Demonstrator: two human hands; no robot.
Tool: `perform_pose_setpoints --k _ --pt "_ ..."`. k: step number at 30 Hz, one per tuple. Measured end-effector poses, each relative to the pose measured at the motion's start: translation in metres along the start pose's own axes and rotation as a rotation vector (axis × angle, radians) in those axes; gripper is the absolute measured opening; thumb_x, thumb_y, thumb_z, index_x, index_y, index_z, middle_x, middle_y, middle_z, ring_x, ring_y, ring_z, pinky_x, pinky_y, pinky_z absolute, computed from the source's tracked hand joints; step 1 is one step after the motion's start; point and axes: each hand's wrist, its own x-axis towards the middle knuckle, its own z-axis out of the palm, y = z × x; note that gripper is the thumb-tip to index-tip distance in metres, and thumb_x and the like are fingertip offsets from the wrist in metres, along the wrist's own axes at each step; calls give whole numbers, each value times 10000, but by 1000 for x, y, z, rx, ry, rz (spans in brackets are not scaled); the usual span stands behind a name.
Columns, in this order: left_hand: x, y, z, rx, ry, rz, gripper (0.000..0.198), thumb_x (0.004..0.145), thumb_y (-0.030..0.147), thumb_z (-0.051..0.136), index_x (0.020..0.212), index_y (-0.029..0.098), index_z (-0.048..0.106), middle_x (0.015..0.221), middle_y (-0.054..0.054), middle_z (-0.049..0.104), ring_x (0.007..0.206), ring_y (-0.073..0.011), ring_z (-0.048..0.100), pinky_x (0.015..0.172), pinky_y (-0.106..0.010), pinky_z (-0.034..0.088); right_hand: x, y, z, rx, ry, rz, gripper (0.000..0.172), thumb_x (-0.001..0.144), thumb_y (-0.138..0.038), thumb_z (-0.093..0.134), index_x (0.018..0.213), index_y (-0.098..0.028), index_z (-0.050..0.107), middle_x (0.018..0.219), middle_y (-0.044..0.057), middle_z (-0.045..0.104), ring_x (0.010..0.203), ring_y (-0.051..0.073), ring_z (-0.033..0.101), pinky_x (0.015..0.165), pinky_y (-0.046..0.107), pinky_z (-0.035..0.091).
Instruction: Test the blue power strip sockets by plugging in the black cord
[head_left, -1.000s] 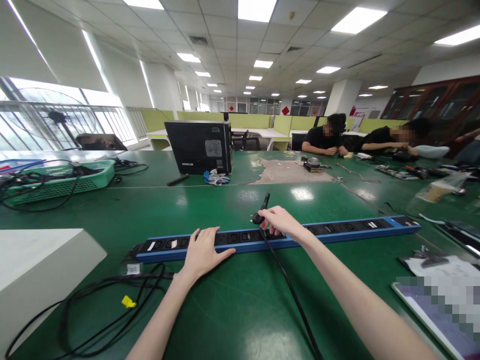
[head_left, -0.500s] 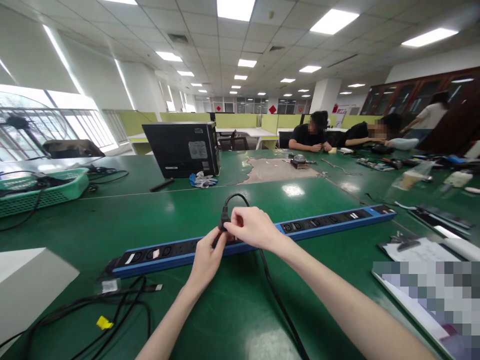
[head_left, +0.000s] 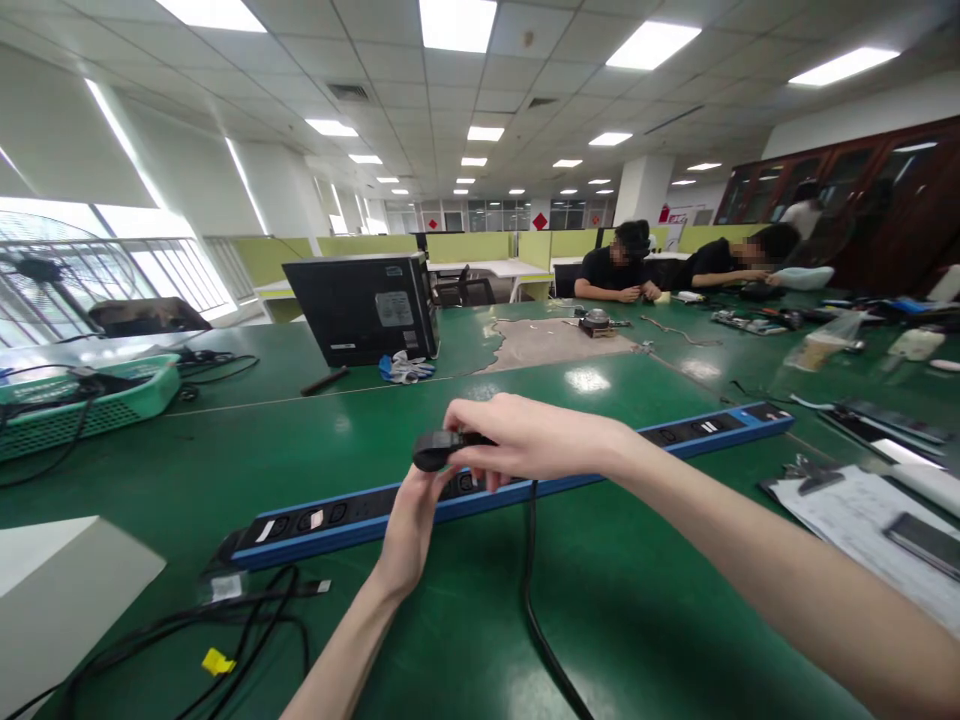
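Note:
A long blue power strip (head_left: 675, 433) with black sockets lies across the green table (head_left: 465, 620). Above its middle, my right hand (head_left: 525, 440) is closed round a black plug (head_left: 435, 449), whose black cable (head_left: 534, 600) hangs down and runs toward me. My left hand (head_left: 411, 520) reaches up from below and its fingertips pinch the same plug, over the strip's sockets.
A black computer case (head_left: 364, 307) stands behind, with a green basket (head_left: 82, 405) of cables at left and tangled black cables (head_left: 187, 630) at front left. Papers and a phone (head_left: 877, 520) lie at right. Two seated people (head_left: 637, 265) work at the far table end.
My left hand left the strip and rose to the plug. My right hand lifted the plug clear of the strip and turned it sideways; the cable now hangs below it.

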Motion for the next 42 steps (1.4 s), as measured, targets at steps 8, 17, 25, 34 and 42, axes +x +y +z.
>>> perform_pose_setpoints --k 8,17,25,34,42 --pt "-51 20 75 -52 -461 -275 371 914 399 633 1244 228 622 1337 -103 595 1288 -291 508 1131 -462 355 21 -4 38 906 337 80 421 916 -482 621 1203 -230 444 835 -37 539 702 102 575 612 259 590" --pt "-68 44 93 -487 -408 -777 379 959 541 430 1090 192 502 684 0 625 359 -100 487 465 -266 484 19 116 42 -11 575 588 377 916 -422 582 1196 -171 602 845 22 673 733 144 605 672 243 445" --pt "-81 13 84 413 -649 -748 423 942 490 381 755 190 614 525 -55 654 548 -219 646 644 -362 548 16 129 97 -115 170 614 255 931 -333 549 1080 -172 679 735 29 717 725 167 669 692 241 433" --pt "-71 41 52 922 -689 -294 509 902 552 482 537 246 661 514 -78 643 583 -258 656 724 -373 494 28 104 113 -581 198 635 262 915 -305 495 1131 -157 517 972 158 702 878 296 686 734 345 446" --pt "-30 42 -14 889 -713 -261 424 687 672 719 832 275 755 683 -6 738 624 -222 685 570 -276 438 23 107 109 -550 141 648 244 906 -314 513 1098 -164 534 993 147 703 913 282 684 733 321 433"
